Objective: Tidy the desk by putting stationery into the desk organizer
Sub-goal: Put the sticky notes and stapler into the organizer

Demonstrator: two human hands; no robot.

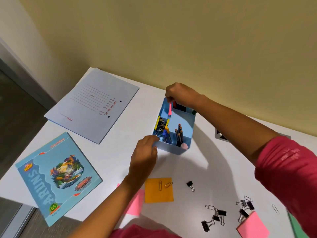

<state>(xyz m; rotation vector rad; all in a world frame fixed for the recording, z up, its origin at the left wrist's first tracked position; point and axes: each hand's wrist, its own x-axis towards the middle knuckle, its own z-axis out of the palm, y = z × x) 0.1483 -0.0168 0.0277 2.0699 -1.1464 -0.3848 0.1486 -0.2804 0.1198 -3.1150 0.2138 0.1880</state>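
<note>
A light blue desk organizer [173,148] stands on the white desk near the wall. It holds pencils, pens and several black binder clips. My right hand [181,96] hovers over its far end, shut on a pink sticky-note pad [170,108] held upright inside a compartment. My left hand [144,154] rests against the organizer's near left corner, fingers curled on its wall. An orange sticky-note pad [158,194] with two paper clips on it lies in front. A pink pad [136,202] shows partly under my left forearm.
A grey file folder [93,104] lies at the back left, a blue exercise book [57,177] at the front left. Several black binder clips [221,214] and paper clips are scattered at the front right, beside another pink pad [253,226]. One binder clip [190,185] lies alone.
</note>
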